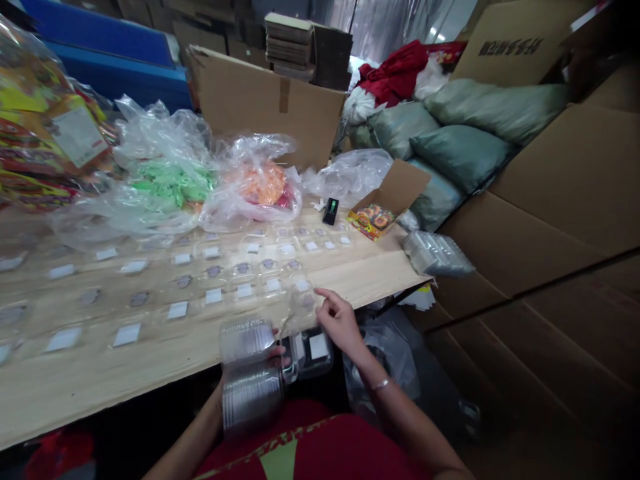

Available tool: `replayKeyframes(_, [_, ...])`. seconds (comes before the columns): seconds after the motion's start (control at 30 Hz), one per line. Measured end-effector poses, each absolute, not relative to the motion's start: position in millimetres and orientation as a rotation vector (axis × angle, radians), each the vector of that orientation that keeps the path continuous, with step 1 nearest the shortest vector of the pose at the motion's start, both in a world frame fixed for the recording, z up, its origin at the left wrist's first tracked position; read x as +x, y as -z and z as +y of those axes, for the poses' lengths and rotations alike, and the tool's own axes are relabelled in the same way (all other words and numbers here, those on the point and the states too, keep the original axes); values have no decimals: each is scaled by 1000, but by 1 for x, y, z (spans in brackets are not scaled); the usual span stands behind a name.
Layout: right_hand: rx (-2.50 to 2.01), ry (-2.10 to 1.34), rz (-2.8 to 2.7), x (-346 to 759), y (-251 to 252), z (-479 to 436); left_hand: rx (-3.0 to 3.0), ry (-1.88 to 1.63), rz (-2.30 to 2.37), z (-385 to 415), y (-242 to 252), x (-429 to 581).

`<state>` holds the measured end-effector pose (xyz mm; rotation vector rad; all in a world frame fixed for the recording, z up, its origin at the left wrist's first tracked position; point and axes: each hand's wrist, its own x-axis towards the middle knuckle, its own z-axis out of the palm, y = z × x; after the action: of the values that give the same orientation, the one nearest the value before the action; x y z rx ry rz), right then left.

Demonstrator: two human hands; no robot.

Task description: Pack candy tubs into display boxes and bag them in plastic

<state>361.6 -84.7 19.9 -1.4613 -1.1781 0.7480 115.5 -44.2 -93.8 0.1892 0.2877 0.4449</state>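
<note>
My left hand (pixel 273 357) holds a stack of clear plastic blister shells (pixel 250 380) over my lap, just below the front edge of the wooden table (pixel 150 363). My right hand (pixel 337 320) pinches one clear shell (pixel 303 303) at the table's edge, next to the last shell in the rows. An open shell with a white card (pixel 315 350) lies between my hands. Several rows of clear shells with white cards (pixel 215 273) cover the tabletop.
Plastic bags of green pieces (pixel 170 183) and orange pieces (pixel 260 183) lie at the back of the table, with a small colourful open box (pixel 373 220) and a black object (pixel 330 211). A wrapped bundle of shells (pixel 435 253) sits at the right corner. Cardboard boxes (pixel 565 200) and grey sacks (pixel 460 147) stand right.
</note>
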Motion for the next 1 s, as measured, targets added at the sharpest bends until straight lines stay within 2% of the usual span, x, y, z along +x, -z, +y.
replayKeyframes(0.1, [-1460,-791,-1068,419,3,-53,229,-410,205,-39,100,110])
replayKeyframes(0.3, [-1678,-525,-921,500,38,7,232,-458,167,-30,106,117])
replayKeyframes(0.4, [-1738,-323,-895,489,53,-10,186,-492,182,-28,96,123])
replayKeyframes(0.5, [-1777,-207,-937,438,84,-68,149,-517,180,-27,90,130])
replayKeyframes(0.57, [-1808,-324,-1149,393,111,-110,151,-520,189,-26,90,132])
replayKeyframes(0.67, [-1825,-801,-1908,339,148,-150,158,-479,203,-24,91,133])
replayKeyframes(0.73, [-1791,-957,-2027,324,158,-160,167,-461,188,-24,90,130])
replayKeyframes(0.83, [-1723,-1024,-1924,324,144,-159,169,-479,159,-29,89,124])
replayKeyframes(1.0, [-1383,-986,-1310,321,73,-140,115,-519,305,-50,86,119])
